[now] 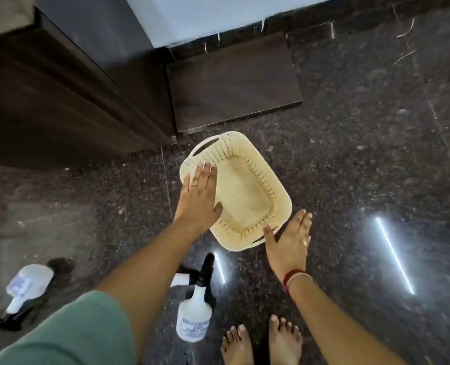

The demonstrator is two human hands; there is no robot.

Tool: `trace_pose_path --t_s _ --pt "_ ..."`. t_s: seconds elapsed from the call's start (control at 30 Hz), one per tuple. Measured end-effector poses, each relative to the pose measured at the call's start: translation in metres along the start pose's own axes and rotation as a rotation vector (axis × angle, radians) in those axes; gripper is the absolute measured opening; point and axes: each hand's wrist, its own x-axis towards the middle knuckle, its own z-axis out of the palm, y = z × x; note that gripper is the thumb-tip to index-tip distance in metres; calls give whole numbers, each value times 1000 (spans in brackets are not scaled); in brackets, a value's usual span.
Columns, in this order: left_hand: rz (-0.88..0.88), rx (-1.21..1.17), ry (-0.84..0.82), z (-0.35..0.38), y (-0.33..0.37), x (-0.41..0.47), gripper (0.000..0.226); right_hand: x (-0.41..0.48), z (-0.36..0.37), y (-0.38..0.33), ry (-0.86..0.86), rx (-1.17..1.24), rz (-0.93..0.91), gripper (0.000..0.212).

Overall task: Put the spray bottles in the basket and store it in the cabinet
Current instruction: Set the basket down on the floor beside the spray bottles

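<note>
Both hands flat and spread, gripping nothing — left hand over empty basket on the floor, right hand beside its near corner; risk: upright spray bottle by the feet gets kicked over, second bottle lies well left.

Two spray bottles lie on the floor, one basket, two hands, two bare feet.
</note>
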Motion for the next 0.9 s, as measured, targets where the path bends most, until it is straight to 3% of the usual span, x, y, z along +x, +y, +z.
trace_pose_path --t_s 0.2,0.3,0.4,0.5,0.57,0.67,0.9 --pt "-103 -31 140 13 -17 51 90 14 50 -4 -82 510 376 81" --pt "-245 -98 140 14 -26 71 99 21 60 3 -44 575 394 70" --pt "-440 -364 46 20 -30 74 96 20 59 7 -31 501 381 59" --pt "-514 -423 155 30 -35 58 51 24 49 15 -57 378 347 56" --pt "-545 -384 140 40 -41 39 35 30 36 22 -80 252 295 53" --pt "-534 -385 4 64 -51 1 30 35 13 37 -60 -10 172 46" --pt "-429 -806 -411 101 -26 -64 33 69 -52 63 -58 -340 -20 32"
